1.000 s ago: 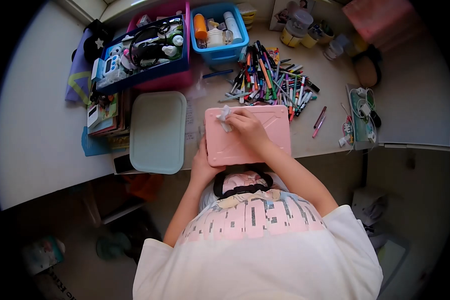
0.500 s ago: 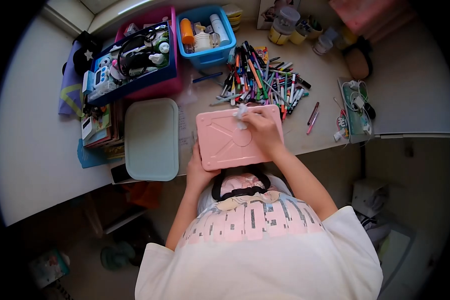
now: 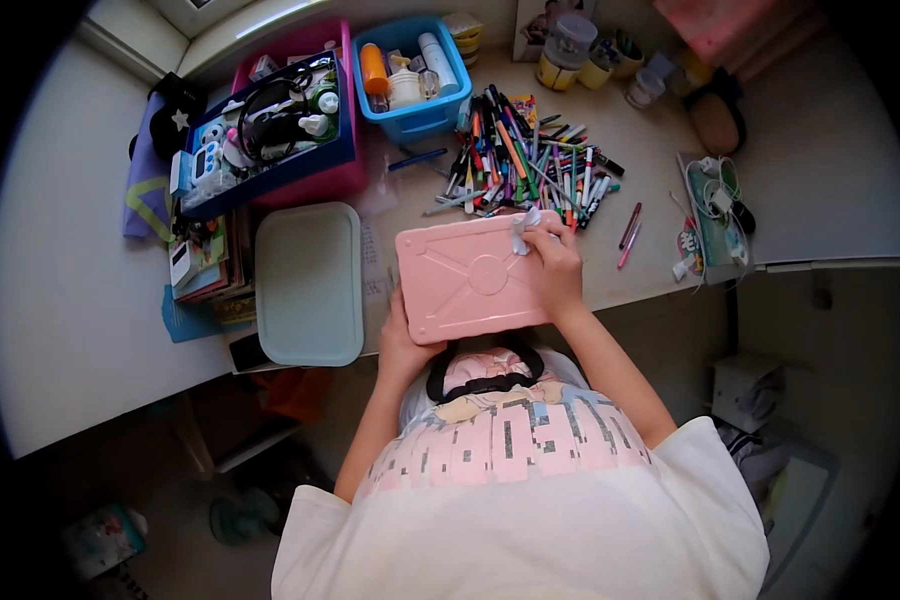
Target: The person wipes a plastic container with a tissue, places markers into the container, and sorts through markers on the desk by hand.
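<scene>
A pink plastic box (image 3: 450, 285) is tilted up at the desk's front edge, its flat face with crossed ribs and a central ring towards me. My left hand (image 3: 404, 335) grips its lower left edge, the fingers partly hidden behind it. Crumpled white tissue (image 3: 523, 232) is pinched in my right hand (image 3: 558, 262), pressed to the face near the upper right corner. Just beyond lies a heap of pens and markers (image 3: 530, 160). To the left is a pale green lid or tray (image 3: 310, 285).
A dark blue box of small gadgets (image 3: 270, 125) sits in a pink bin (image 3: 345, 180) at the back left. Beside it stands a blue bin (image 3: 420, 125) with bottles. Two loose pens (image 3: 630, 235) and a cable-filled tray (image 3: 715, 215) lie to the right.
My right hand has slid the tissue rightwards across the pink face, from near the top middle to the upper right corner. My left hand keeps its hold.
</scene>
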`<state>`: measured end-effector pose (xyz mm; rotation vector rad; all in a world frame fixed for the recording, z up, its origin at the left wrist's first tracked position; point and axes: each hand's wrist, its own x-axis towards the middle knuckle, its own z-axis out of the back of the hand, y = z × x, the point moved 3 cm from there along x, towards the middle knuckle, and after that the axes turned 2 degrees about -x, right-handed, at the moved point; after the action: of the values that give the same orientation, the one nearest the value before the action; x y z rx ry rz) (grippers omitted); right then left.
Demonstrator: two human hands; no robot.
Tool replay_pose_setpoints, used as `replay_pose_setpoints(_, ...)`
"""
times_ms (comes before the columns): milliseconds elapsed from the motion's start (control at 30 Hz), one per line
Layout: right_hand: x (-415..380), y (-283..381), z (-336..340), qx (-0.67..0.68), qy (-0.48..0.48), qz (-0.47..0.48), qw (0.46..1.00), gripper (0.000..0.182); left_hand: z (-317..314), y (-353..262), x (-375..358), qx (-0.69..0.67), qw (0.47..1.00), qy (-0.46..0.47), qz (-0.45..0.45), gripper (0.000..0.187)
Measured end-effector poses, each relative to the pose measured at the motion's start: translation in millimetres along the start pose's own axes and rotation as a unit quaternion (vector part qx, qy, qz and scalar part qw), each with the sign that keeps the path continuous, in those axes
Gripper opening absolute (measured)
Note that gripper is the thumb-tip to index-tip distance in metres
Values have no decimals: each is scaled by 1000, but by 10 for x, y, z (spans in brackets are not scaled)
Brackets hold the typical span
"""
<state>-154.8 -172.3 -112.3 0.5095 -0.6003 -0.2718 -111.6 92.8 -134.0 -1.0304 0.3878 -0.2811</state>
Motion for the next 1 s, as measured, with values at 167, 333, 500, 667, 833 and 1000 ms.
replay_pose_setpoints(167,-42,174,-67,33,72,56,995,20,-16,-1,6,6,1000,2,16,106)
replay_pose_setpoints(333,44,67,28,-4,15,14,1000,19,-4,19,1,5,1000,-3,12,107)
replay_pose_setpoints(500,-276,595,-182,171,148,113,967,27,-5,90,4,6,1000,-3,20,109)
replay_pose_setpoints(667,200,934,-637,186,153,160,957,27,6,47,-12,23,998,-2,54,110)
replay_pose_setpoints(833,-322,1040,-415,159,183,183,953,22,29,54,-11,14,999,-10,30,109)
replay_pose_setpoints(1000,-117,978,-397,90,140,191,967,21,2,121,-7,36,998,5,52,112)
